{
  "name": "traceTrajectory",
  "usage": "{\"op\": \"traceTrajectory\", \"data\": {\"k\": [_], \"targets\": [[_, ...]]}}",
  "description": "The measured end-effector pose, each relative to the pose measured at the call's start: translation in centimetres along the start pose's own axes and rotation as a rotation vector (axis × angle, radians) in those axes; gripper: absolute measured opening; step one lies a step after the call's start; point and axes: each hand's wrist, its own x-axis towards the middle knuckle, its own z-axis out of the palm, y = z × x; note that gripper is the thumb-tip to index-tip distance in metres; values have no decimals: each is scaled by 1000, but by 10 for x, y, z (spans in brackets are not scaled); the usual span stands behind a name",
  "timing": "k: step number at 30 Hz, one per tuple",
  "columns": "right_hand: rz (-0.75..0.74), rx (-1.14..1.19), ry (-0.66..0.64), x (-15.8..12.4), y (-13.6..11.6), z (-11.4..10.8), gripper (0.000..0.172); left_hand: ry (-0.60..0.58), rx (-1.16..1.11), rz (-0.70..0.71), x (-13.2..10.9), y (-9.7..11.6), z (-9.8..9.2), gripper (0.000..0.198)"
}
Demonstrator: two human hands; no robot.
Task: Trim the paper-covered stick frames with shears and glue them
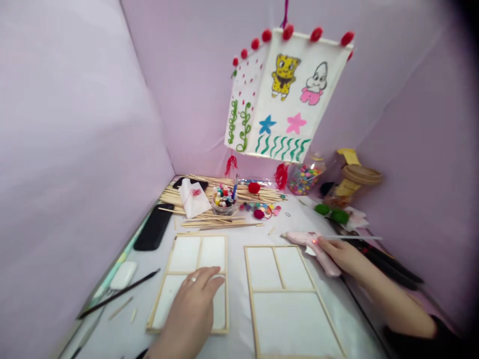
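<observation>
A pale pink hot glue gun (312, 244) points left on the right side of the table, a red light glowing on it and a clear glue stick (359, 238) sticking out behind. My right hand (335, 254) is closed on it, with some fingers hidden. Over the left wooden stick frame (164, 304) rests my left hand (198, 299), a ring on one finger. Its fingers stretch loosely to the right, thumb apart, with nothing visible in them. A second, similar stick frame (253, 309) with white panels lies between my hands.
A decorated white lantern (286, 112) with red pompoms hangs above the back. Behind the frames lie many wooden sticks (224, 226) and a cup of paint bottles (223, 202). A black phone (154, 227), a white case (124, 275) and a brush (119, 294) are at left, black-handled pliers (389, 264) at right.
</observation>
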Motion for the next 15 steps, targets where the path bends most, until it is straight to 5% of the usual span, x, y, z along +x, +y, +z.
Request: {"op": "traceTrajectory", "data": {"k": [5, 10, 15], "targets": [[-182, -451, 170, -16, 1, -15, 67, 161, 47, -321, 44, -30, -9, 28], [-150, -380, 173, -40, -3, -19, 69, 134, 43, -818, 137, -96, 12, 40], [-176, -212, 212, -51, -10, -27, 62, 25, 39, -961, 171, -174, 24, 42]]}}
